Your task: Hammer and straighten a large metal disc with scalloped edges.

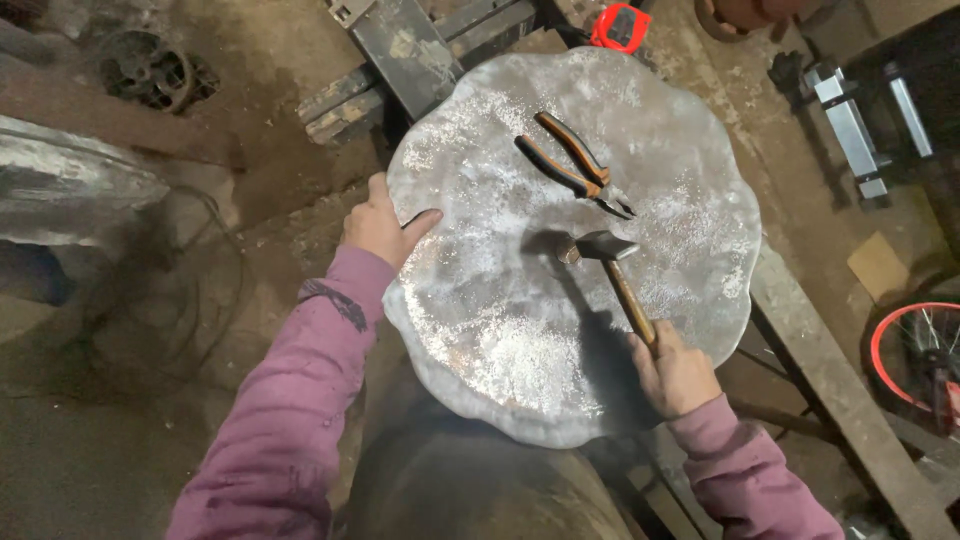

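Both hands work a wavy-edged, dull grey metal sheet [560,330]: the left hand [380,225] grips its rim, the right hand [675,375] is closed round a wooden-handled hammer [610,265] (head on the sheet). Orange-handled pliers [575,170] lie near the hammer head.

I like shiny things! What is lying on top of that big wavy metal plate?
On the metal plate lie orange-handled pliers. The right hand holds a hammer over it, and the left hand grips its edge. What supports the plate underneath is mostly covered.
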